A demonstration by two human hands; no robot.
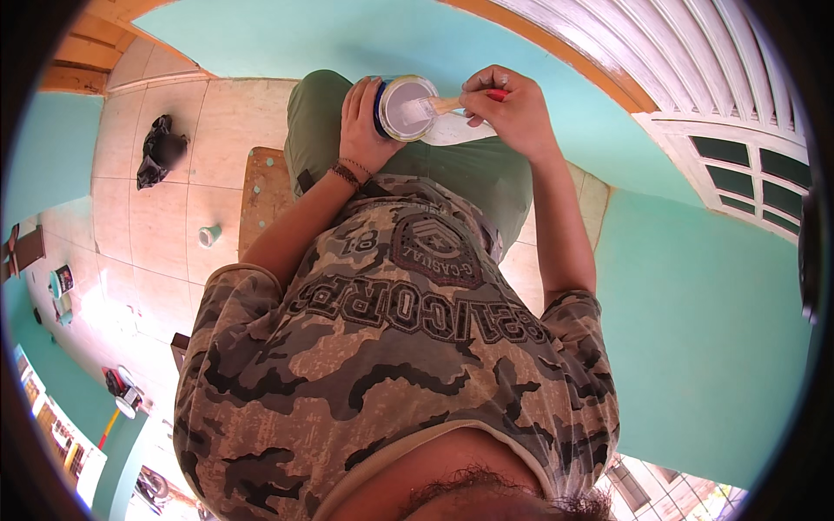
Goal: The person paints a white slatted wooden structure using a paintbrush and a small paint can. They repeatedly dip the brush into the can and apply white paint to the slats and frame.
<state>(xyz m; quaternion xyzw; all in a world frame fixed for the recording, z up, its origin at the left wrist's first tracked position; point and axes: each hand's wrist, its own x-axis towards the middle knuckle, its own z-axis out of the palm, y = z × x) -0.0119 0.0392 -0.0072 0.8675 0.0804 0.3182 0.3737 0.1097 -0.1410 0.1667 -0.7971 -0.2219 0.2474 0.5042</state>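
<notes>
Left hand wraps the small paint can up at twelve o'clock, steadying it over the green-trousered lap, while the right hand pinches the brush from three o'clock, bristles dipped into white paint.

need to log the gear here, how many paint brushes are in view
1. The paint brush is in the right hand, its bristles dipped in the white paint of the can that the left hand holds. Others may be hidden among the far floor clutter.
</notes>
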